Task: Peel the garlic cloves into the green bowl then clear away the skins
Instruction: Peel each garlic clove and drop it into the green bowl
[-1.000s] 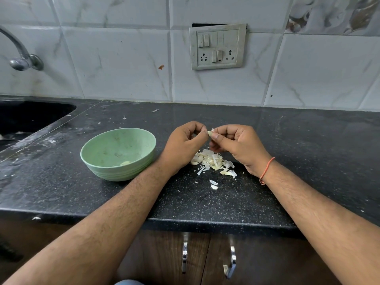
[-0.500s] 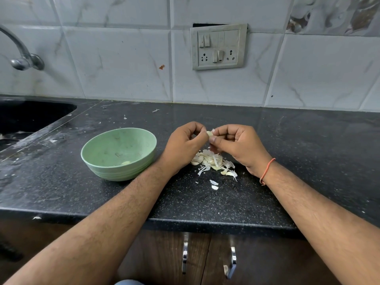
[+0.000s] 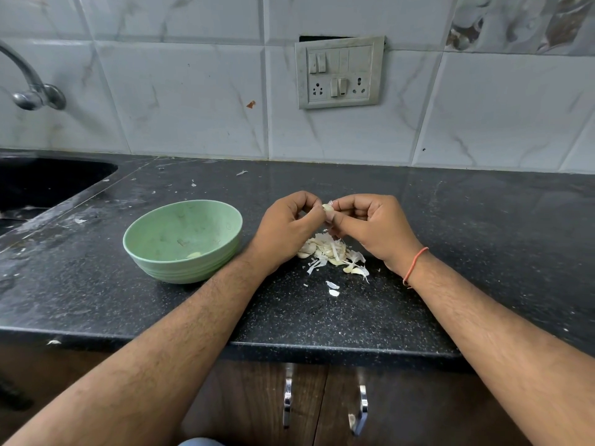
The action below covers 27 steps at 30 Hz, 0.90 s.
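Pinching garlic clove [image 3: 327, 210], both hands | skins [image 3: 331, 251] beneath | green bowl [image 3: 154, 252] left

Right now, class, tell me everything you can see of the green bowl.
The green bowl is pale green, round and matte, looking like plastic, with ridges around its lower outer wall and faint scuffs inside. It stands upright on the black speckled counter, between the sink and the left hand. One pale peeled clove lies near its bottom. No hand holds it; whether the left forearm brushes its side cannot be told.
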### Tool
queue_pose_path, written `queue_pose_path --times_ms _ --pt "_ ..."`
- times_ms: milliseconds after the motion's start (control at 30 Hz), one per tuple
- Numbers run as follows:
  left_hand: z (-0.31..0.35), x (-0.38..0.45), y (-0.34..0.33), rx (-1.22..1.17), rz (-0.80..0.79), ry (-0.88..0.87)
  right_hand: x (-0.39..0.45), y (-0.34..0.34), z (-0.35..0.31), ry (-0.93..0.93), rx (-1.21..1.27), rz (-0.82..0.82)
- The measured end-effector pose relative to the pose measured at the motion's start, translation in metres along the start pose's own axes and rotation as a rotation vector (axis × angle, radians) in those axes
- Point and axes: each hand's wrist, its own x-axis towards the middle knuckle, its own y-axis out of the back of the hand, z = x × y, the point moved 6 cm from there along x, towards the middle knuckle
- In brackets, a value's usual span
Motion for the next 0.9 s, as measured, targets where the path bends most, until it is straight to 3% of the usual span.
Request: queue_pose_path --times_ms 467,900 --pt "0.0012 -0.0007 0.0 0.018 0.023 0.003 -0.0003 0.0021 0.0007 -0.142 0.268 0.013" --pt "0.0043 -0.0028 0.0032 -0.011 0.057 0.025 0.0005 0.0045 0.0057 -0.172 0.215 0.021"
